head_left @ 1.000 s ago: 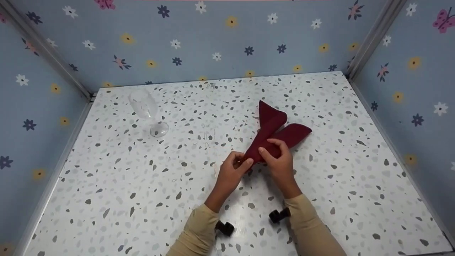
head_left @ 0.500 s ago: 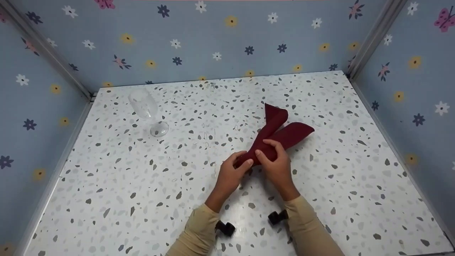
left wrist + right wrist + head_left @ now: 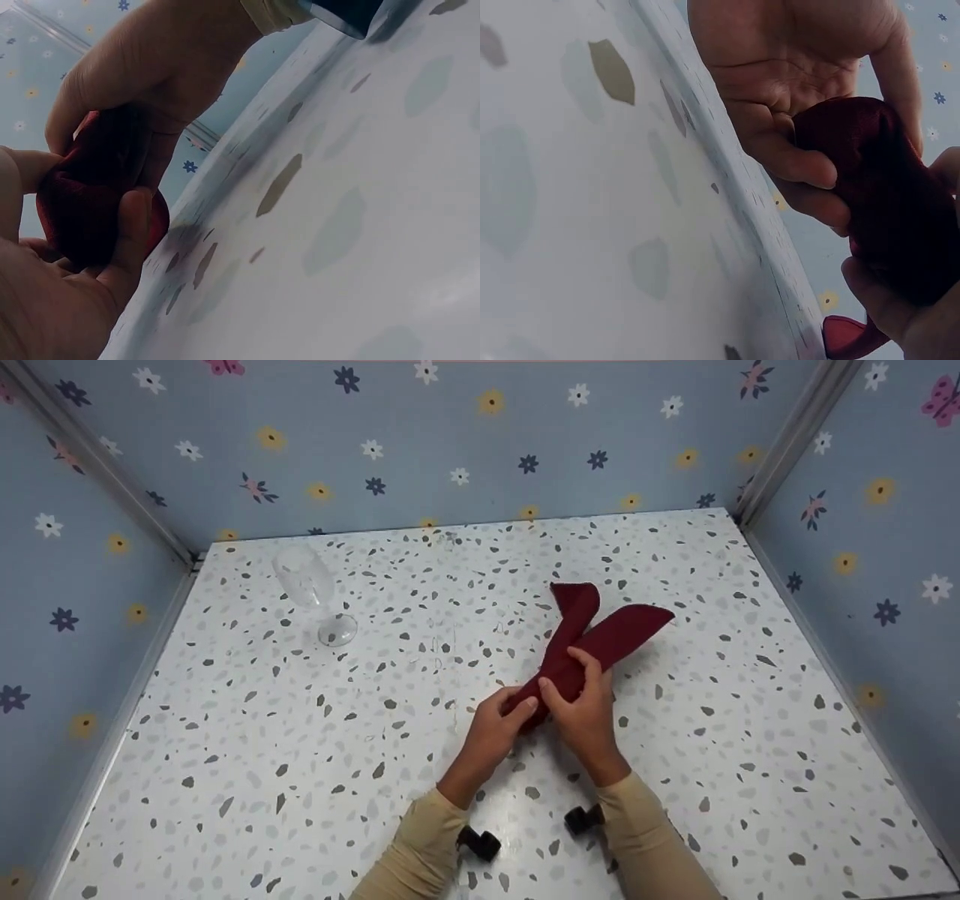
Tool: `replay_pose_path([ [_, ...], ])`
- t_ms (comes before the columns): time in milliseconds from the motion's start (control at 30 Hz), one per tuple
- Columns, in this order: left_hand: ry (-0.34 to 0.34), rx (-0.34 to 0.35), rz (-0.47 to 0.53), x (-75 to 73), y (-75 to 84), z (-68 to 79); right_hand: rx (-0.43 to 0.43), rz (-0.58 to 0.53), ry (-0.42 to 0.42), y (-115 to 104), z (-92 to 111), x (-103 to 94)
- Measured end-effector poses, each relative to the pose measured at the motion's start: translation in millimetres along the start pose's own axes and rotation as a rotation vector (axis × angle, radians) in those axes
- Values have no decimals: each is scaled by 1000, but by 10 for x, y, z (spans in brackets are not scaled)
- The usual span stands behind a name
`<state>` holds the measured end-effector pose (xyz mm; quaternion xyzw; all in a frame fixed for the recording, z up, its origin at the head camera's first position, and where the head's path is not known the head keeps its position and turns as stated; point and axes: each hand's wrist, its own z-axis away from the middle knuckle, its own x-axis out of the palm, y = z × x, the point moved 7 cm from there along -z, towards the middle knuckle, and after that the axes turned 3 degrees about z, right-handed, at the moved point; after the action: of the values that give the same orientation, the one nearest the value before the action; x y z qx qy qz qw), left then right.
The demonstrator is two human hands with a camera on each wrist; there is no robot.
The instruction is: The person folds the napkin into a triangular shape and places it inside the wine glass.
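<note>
A dark red cloth napkin point(image 3: 626, 631) is rolled into a bundle, with two pointed flaps spreading away at its far end. My left hand point(image 3: 489, 733) grips the narrow near end between thumb and fingers. Further up the roll, my right hand point(image 3: 590, 718) holds the cloth with its thumb on top and fingers bent around the side. In the left wrist view the bunched lower end of the napkin point(image 3: 82, 202) sits between both hands, above the table. Fingers of the left hand point(image 3: 780, 97) curl under the napkin point(image 3: 904, 217) in the right wrist view.
A clear stemmed glass point(image 3: 306, 579) stands on the left part of the speckled white table point(image 3: 262, 720). Blue flowered panels point(image 3: 435, 427) close in the back and both sides. Small black cameras sit on both sleeves.
The napkin's flaps have turned and shifted: the left one looks narrower, the right one reaches further right. Both hands keep their hold and move slightly. The glass stays put.
</note>
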<state>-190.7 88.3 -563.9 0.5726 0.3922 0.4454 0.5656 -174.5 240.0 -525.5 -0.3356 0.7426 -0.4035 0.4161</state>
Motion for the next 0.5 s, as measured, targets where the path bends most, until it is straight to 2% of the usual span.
replay_pose_path([
  [367,-15,-1,-35,43,-36,7,48,42,-17,54,-22,4],
  [500,-50,-24,-24,77,138,85,57,51,-19,69,-26,2],
])
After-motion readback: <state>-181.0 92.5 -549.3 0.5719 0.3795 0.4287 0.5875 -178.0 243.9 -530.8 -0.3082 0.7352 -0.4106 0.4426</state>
